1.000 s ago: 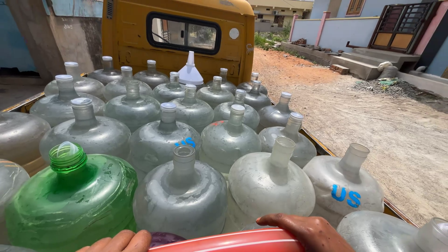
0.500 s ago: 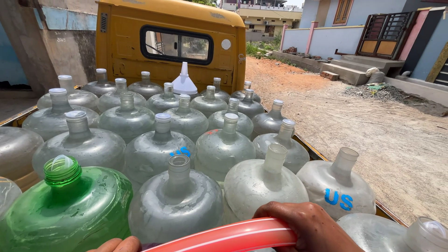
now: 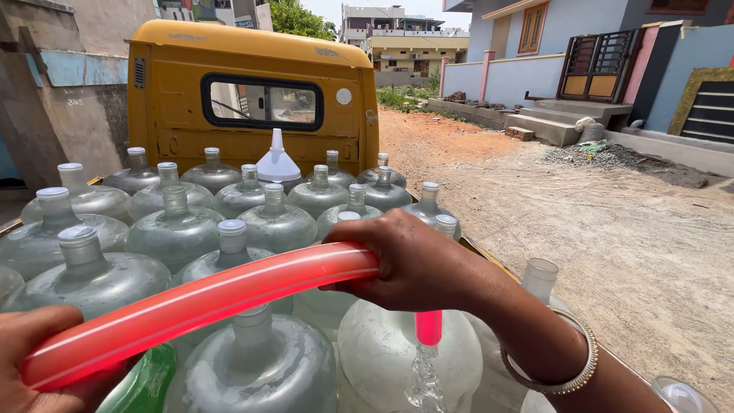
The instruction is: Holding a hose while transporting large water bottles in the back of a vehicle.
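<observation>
Both hands are gripping the red hose (image 3: 206, 302), the left hand (image 3: 38, 359) steadying it while the right hand (image 3: 405, 264) is bending its end down so water is pouring into a jug (image 3: 397, 359).

You stand outdoors on a residential street, at the open bed of a small yellow cargo vehicle (image 3: 252, 99). Large clear water jugs (image 3: 176, 229) crowd the bed near you. To the right a dirt road (image 3: 612, 229) runs far off past painted houses (image 3: 581, 53) with a metal gate (image 3: 596, 65); a weathered wall (image 3: 61, 92) rises on the left.
</observation>
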